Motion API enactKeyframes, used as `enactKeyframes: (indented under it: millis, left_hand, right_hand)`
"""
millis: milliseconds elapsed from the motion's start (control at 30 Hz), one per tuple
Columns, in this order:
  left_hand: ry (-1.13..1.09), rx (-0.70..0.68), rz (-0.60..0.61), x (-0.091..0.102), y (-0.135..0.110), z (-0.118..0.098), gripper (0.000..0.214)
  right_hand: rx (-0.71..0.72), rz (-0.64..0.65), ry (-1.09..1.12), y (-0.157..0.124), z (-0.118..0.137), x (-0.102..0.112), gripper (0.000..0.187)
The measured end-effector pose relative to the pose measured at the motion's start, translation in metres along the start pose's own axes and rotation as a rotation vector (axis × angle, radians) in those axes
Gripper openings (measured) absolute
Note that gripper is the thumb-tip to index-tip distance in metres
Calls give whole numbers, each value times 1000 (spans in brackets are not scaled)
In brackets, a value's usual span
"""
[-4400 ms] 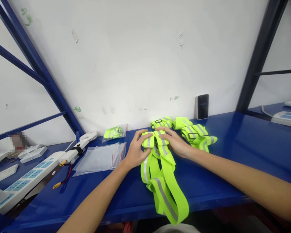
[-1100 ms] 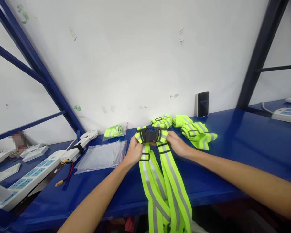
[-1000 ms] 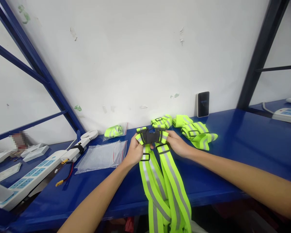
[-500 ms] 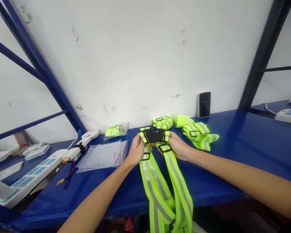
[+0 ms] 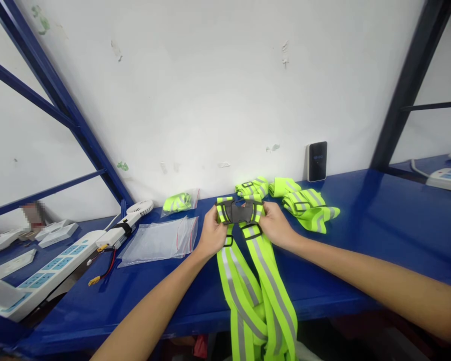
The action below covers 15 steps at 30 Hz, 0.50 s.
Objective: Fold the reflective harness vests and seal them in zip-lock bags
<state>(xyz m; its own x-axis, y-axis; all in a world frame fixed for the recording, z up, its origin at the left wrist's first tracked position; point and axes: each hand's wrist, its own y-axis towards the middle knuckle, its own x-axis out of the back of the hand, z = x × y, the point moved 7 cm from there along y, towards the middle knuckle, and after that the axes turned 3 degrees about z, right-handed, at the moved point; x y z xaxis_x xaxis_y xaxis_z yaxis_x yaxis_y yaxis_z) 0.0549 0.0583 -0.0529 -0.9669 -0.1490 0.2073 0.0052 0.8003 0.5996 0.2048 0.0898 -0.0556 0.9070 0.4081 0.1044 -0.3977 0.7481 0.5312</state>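
- Left hand (image 5: 211,233) and right hand (image 5: 276,225) are gripping a black plastic buckle (image 5: 240,212), fingers closed on its two sides
- Reflective yellow straps (image 5: 270,296) are trailing from it toward six o'clock, equally near both hands

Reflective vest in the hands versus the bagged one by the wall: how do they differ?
The held vest hangs unfolded over the bench edge; the bagged vest lies folded in a clear bag. The held vest's black buckle shows; the bagged one's doesn't. Both are neon yellow-green, silver-striped.
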Motion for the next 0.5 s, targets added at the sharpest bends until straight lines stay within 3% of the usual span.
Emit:
enactKeyframes:
  millis: [200, 500]
  left_hand:
    - [70, -75, -119, -7, -2, -10, 22]
    - [-2, -34, -89, -12, -1, -5, 23]
  right_hand:
    - [66, -86, -63, 0, 8, 1, 19]
    - [123, -163, -188, -3, 5, 5, 33]
